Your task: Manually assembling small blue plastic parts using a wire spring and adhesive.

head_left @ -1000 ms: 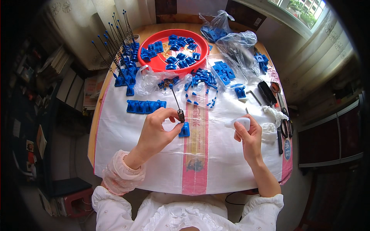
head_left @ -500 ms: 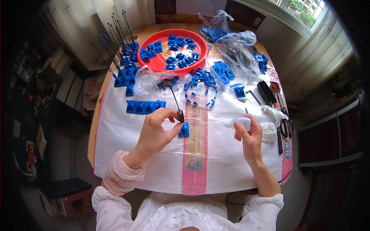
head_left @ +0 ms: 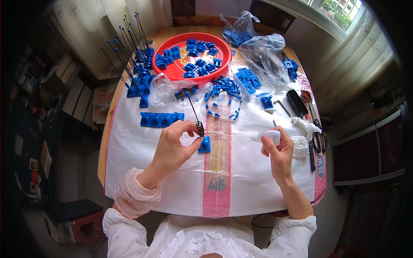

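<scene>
Between the thumb and fingertips of my left hand (head_left: 174,144) is a black coil spring (head_left: 199,127) with a thin rod topped by a blue tip. It stands nearly upright, leaning a little left. A small blue plastic base (head_left: 204,145) lies under it by my thumb; whether the spring's foot touches the base is hidden. To the right, my right hand (head_left: 277,150) grips a small white squeeze bottle (head_left: 270,136), its nozzle pointing left. A row of joined blue bases (head_left: 162,119) lies beyond my left hand.
At the back, a red round tray (head_left: 157,64) holds several blue parts. Finished-looking spring assemblies (head_left: 140,81) stand far left. A clear box (head_left: 258,92) of blue parts, plastic bags (head_left: 266,47), scissors (head_left: 318,139), a hex key (head_left: 283,108) and crumpled tissue (head_left: 300,147) lie rightward.
Both hands stay nearly still, with the spring and the bottle held as before. The whole view shifts very slightly.
</scene>
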Demonstrator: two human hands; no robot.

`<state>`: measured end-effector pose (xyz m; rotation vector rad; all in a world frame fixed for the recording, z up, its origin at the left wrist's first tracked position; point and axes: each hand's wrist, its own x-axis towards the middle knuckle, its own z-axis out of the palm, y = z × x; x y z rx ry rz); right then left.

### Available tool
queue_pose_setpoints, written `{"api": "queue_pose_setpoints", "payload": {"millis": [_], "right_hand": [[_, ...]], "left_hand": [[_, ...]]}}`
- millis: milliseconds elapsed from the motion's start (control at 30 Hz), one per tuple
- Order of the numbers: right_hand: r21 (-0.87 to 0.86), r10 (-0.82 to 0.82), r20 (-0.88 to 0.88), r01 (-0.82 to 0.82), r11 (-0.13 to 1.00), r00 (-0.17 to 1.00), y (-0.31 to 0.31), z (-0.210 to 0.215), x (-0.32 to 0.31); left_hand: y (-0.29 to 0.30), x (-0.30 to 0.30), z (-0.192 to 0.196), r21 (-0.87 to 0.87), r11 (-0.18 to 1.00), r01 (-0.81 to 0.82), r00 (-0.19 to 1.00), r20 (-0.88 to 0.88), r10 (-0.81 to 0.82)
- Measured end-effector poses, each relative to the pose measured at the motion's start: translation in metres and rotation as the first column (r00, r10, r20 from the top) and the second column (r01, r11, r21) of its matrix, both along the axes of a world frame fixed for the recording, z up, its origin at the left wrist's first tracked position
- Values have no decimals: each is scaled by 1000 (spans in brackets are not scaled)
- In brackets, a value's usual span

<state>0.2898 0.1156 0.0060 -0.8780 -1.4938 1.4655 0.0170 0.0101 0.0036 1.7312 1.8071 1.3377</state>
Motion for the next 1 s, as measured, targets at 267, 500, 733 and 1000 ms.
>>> {"api": "queue_pose_setpoints", "payload": {"millis": [267,500,733,1000], "right_hand": [[-56,14,-39,-17,998,999,3,-1,1],[-51,6,-32,-8,999,999,0,-1,-2],[-35,13,3,-12,999,1000,0,-1,-2],[-18,17,11,-16,1000,1000,-1,0,-4]], "left_hand": [[0,-1,1,4,1000,1,1000,-1,-1],[-1,0,2,3,1000,11,1000,23,-11],[-1,0,4,-7,1000,10,1000,6,-10],[-1,0,5,-8,1000,15,1000,13,-15]]}}
